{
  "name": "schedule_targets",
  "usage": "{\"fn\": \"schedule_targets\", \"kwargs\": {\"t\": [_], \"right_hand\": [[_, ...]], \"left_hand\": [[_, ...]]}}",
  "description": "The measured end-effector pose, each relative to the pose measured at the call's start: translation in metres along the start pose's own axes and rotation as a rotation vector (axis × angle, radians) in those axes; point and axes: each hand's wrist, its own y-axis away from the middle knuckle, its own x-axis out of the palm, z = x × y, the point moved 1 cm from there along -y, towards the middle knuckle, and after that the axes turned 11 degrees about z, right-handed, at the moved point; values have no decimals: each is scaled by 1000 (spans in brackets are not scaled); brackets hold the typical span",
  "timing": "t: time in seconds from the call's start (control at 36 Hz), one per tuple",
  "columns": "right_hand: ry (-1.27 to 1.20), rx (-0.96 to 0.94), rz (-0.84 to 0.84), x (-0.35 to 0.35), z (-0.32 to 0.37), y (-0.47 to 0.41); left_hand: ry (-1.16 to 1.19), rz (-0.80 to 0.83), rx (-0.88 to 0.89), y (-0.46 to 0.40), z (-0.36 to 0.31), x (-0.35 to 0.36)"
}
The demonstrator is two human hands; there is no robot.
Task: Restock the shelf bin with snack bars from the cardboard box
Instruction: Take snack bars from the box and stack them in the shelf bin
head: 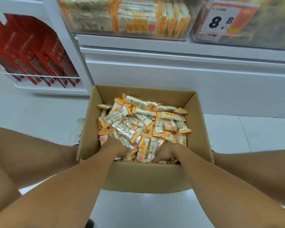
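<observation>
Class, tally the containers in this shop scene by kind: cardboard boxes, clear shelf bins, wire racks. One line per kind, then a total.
Cardboard box: 1
Clear shelf bins, one with snack bars, one with a price tag: 2
Wire rack: 1
Total: 4

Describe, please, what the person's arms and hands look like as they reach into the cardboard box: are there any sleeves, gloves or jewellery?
Both arms are bare along the whole length in view, with no sleeves showing. The left hand and the right hand wear no gloves, and no watch, bracelet or ring is visible. The fingertips are buried among the wrappers, so they cannot be checked.
</observation>
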Motion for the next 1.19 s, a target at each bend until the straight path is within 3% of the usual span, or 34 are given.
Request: {"fn": "schedule_targets", "kwargs": {"t": [0.06, 0.14, 0.19, 0.31, 0.42, 0.56, 0.67, 0.75, 0.83, 0.97, 1.03, 1.11, 1.19], "right_hand": [[21, -12, 17, 1, 4, -4], [0, -51, 80, -3, 8, -5], [-146, -97, 111, -12, 8, 2], [-463, -316, 184, -42, 10, 30], [-716, -491, 22, -64, 23, 49], [-760, -625, -142, -56, 59, 48], [-809, -723, -104, -49, 76, 50], [-796, -618, -340, -51, 79, 38], [-401, -409, -569, -41, 84, 18], [-7, -258, -603, -12, 92, -5], [-73, -259, -578, -19, 86, 1], [-327, -377, -388, -43, 69, 43], [-505, -541, -227, -57, 58, 103]], "left_hand": [[246, -52, -25, -6, 0, -3], [368, -69, -7, -5, -5, -11], [428, -34, 17, 2, -9, -14], [744, 136, 136, 6, -17, -15], [1086, 313, 252, 17, -27, -17], [1048, 318, 446, 37, -42, -29], [1117, 50, 417, 29, -36, -34], [1239, -65, 413, 30, -29, -41], [1261, -79, 351, 33, -21, -44], [1101, -114, 241, 39, -7, -46], [1024, -128, 220, 46, -4, -52], [931, -137, 248, 63, -8, -66], [882, -141, 384, 91, -23, -83]]}}
